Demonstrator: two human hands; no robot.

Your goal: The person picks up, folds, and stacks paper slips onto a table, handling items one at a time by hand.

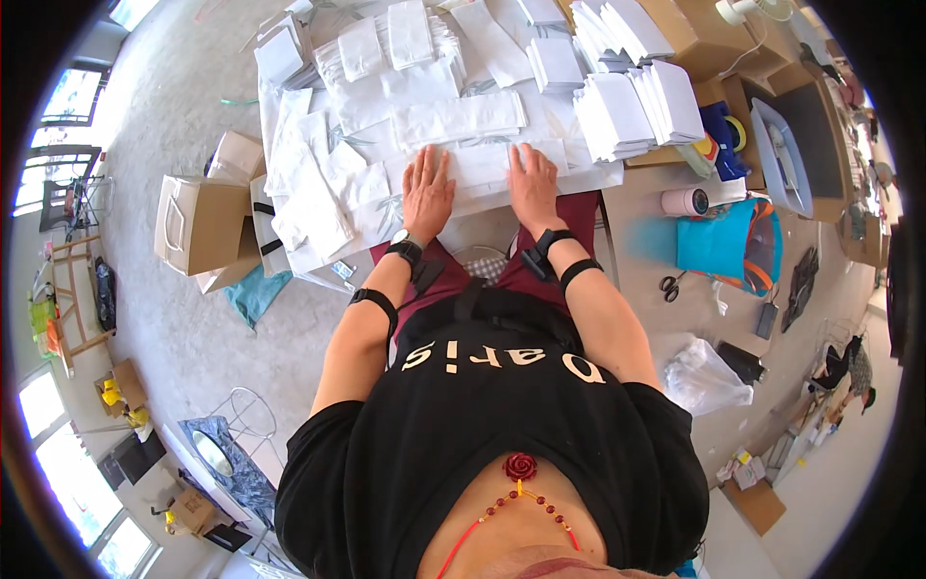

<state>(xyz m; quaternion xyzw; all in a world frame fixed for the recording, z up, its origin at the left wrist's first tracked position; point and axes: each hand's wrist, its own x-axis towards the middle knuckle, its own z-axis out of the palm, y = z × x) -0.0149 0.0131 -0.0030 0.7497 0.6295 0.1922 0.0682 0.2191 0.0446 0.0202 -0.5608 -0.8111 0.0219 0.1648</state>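
My left hand (428, 196) lies flat near the front edge of the table (463, 205), fingers stretched forward. A short way to its right, my right hand (533, 190) rests the same way, fingers slightly spread. Between them and under their fingertips is a flat white sheet-like piece (479, 166); whether it is paper, cloth or plastic I cannot tell. Just beyond it lies a long folded white piece (458, 119). To the left of my left hand are several loose white pieces (328, 198), overlapping one another.
Stacks of white folded pieces (617, 116) stand at the table's right, and a layered white pile (386, 63) lies at the back. Brown cardboard boxes (198, 227) sit left of the table. On the right floor are a blue bag (714, 241), scissors (669, 288) and a clear plastic bag (704, 376).
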